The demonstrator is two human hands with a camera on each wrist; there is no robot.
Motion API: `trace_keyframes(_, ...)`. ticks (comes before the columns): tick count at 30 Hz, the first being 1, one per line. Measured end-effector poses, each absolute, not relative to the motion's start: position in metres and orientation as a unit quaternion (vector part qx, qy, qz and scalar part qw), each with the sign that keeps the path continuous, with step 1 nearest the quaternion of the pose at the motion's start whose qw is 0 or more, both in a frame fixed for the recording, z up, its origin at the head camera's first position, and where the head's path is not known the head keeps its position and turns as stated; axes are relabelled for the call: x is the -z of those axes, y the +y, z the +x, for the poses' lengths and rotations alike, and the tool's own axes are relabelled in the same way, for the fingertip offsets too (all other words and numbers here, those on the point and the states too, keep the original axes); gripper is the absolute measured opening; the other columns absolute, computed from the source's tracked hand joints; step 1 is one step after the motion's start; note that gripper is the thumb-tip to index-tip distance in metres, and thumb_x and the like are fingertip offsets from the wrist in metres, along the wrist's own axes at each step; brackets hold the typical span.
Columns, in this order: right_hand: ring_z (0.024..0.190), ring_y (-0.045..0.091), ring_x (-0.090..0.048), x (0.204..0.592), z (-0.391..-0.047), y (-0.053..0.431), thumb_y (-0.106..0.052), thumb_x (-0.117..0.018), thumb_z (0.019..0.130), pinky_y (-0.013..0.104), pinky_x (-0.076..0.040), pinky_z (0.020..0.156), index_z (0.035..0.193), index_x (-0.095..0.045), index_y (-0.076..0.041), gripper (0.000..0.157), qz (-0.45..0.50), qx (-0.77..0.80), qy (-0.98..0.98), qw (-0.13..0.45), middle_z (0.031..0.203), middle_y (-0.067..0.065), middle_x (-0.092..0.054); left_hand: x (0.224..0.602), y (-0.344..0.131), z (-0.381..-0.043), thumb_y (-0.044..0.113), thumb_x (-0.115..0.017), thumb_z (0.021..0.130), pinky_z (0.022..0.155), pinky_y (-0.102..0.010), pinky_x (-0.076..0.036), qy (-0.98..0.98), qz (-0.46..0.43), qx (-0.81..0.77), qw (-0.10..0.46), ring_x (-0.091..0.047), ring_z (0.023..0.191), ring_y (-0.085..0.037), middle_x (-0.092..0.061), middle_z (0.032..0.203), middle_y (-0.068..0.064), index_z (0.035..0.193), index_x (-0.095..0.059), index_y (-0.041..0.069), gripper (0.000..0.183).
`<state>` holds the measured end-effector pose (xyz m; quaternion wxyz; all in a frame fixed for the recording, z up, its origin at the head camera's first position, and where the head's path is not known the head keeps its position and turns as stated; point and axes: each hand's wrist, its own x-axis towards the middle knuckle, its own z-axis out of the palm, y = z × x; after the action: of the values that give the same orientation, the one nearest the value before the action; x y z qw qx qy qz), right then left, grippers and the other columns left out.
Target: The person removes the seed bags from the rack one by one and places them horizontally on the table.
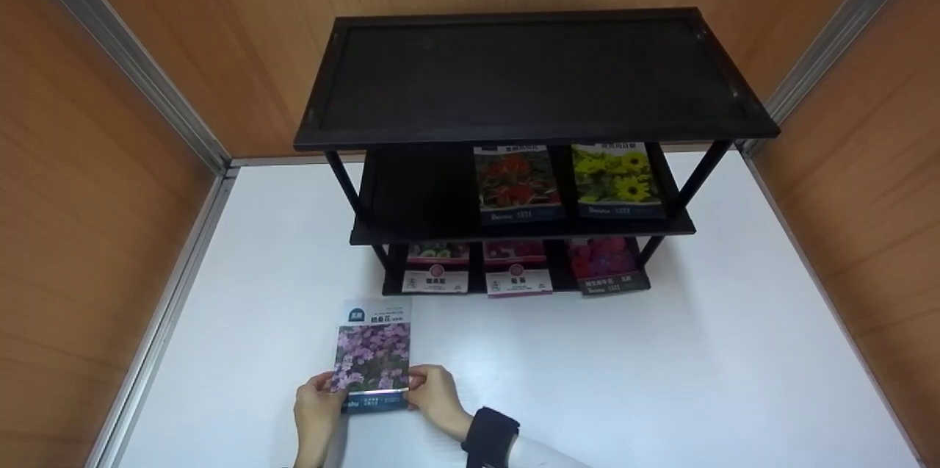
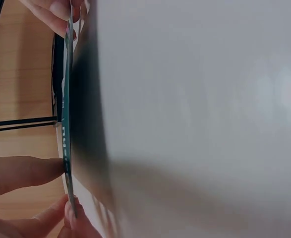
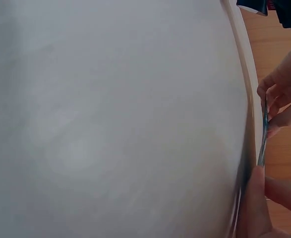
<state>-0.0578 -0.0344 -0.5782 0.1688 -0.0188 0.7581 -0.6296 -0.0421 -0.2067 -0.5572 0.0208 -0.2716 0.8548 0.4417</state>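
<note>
Both hands hold one flat seed packet [image 1: 373, 358] with pink-purple flowers, a white top and a dark blue bottom band. My left hand [image 1: 317, 403] pinches its lower left edge, thumb on the front. On the opposite edge, my right hand [image 1: 435, 396] pinches the lower right side. The left wrist view catches the packet [image 2: 67, 114] edge-on, with the left thumb [image 2: 31, 172] pressed on its printed face and a shadow beside it on the white surface. From the right wrist the packet [image 3: 265, 119] also appears as a thin edge between the two hands.
A black tiered shelf [image 1: 529, 78] stands at the back. Its middle level carries a red-flower packet [image 1: 518, 185] and a yellow-flower packet [image 1: 618, 181]. Lower down lie three more packets, including a magenta one [image 1: 606, 266]. Wooden panels [image 1: 95, 181] enclose the white table [image 1: 661, 380].
</note>
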Motion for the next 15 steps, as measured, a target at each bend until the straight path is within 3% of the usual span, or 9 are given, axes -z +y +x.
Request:
trace_keyframes(10, 0.056, 0.008, -0.054, 0.5759, -0.0585, -0.0303, 0.016, -0.056, 0.063, 0.02, -0.048, 0.051, 0.101, -0.057, 0.016, 0.038, -0.021, 0.614, 0.771, 0.168, 0.069, 0.007, -0.057, 0.5609, -0.2035, -0.0415, 0.002, -0.055, 0.079, 0.071, -0.047, -0.041, 0.882, -0.253, -0.398, 0.007, -0.047, 0.084, -0.041, -0.047, 0.088, -0.03, 0.106, -0.046, -0.022, 0.037)
trace_keyframes(15, 0.062, 0.01, -0.053, 0.571, -0.0609, -0.0249, 0.014, -0.056, 0.067, 0.021, -0.049, 0.053, 0.1, -0.059, 0.011, 0.033, -0.015, 0.619, 0.765, 0.177, 0.073, 0.008, -0.057, 0.5562, -0.1987, -0.0428, 0.001, -0.056, 0.078, 0.071, -0.046, -0.039, 0.891, -0.242, -0.385, -0.003, -0.044, 0.087, -0.041, -0.044, 0.092, -0.031, 0.111, -0.043, -0.022, 0.041)
